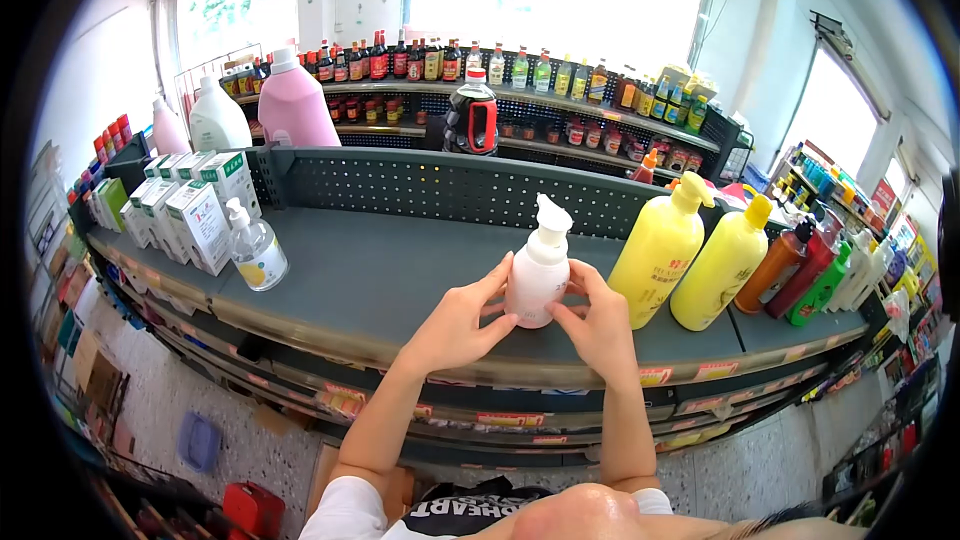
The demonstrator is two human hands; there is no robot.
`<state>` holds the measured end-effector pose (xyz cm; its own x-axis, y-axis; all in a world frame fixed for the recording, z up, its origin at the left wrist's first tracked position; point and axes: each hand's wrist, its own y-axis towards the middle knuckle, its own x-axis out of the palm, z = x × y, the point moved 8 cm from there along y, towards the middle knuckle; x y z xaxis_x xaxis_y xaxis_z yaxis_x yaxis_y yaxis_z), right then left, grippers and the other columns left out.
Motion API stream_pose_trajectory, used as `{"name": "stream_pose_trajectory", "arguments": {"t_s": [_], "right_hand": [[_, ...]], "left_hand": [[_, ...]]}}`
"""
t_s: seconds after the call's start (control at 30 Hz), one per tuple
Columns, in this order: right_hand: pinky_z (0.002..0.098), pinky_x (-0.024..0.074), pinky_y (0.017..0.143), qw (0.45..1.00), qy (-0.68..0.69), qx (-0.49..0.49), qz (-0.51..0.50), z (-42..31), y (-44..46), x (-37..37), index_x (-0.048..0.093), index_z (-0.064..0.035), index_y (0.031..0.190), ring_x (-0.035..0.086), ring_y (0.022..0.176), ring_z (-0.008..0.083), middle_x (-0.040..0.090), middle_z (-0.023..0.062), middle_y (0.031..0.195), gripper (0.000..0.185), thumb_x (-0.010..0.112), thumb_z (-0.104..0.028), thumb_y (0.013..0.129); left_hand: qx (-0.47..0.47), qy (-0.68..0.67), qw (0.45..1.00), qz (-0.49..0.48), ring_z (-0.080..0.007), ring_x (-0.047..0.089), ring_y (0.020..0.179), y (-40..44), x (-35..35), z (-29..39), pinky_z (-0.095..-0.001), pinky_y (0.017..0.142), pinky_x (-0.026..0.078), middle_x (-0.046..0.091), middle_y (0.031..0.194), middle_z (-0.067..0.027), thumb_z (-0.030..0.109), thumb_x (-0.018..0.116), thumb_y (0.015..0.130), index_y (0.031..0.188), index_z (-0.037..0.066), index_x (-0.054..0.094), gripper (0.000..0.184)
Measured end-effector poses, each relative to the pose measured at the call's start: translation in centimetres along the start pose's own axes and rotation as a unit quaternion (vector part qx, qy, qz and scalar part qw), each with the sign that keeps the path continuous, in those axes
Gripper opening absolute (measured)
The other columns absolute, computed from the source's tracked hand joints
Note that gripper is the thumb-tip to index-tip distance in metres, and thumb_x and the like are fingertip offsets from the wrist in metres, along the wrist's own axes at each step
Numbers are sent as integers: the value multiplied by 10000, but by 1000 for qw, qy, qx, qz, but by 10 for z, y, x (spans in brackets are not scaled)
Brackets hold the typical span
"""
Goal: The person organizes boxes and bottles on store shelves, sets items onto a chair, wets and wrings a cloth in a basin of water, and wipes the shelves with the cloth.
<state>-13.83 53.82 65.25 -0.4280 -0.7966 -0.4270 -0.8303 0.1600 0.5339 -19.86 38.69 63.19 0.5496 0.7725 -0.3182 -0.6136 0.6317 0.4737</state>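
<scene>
A pale pink pump bottle (538,278) with a white pump top stands upright at the front of the grey shelf (400,265). My left hand (470,312) is closed round its left side, thumb in front near the base. From the right, my right hand (598,325) grips the same bottle, its thumb low on the front. Just right of my right hand is a large yellow pump bottle (655,255), with a second yellow bottle (722,265) beside it. Further left on the shelf stands a clear pump bottle (257,248) with a yellow label.
White boxes (200,225) stand at the shelf's left end. Brown, red and green bottles (822,285) line the right end. A perforated back panel (400,185) rises behind. Beyond it are a pink jug (298,105) and sauce bottles (378,60). A red stool (252,508) is on the floor.
</scene>
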Motion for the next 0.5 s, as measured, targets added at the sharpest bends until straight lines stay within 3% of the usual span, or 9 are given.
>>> {"name": "stream_pose_trajectory", "arguments": {"t_s": [0.5], "right_hand": [[338, 604, 781, 993, -20, -40, -113, -35, 41, 47, 539, 39, 1228, 702, 1000, 259, 698, 196, 1107, 517, 769, -40, 772]], "left_hand": [[-27, 31, 999, 21, -337, 564, 1240, -19, -65, 9, -417, 1031, 493, 510, 1401, -241, -30, 609, 855, 1497, -24, 286, 719]]}}
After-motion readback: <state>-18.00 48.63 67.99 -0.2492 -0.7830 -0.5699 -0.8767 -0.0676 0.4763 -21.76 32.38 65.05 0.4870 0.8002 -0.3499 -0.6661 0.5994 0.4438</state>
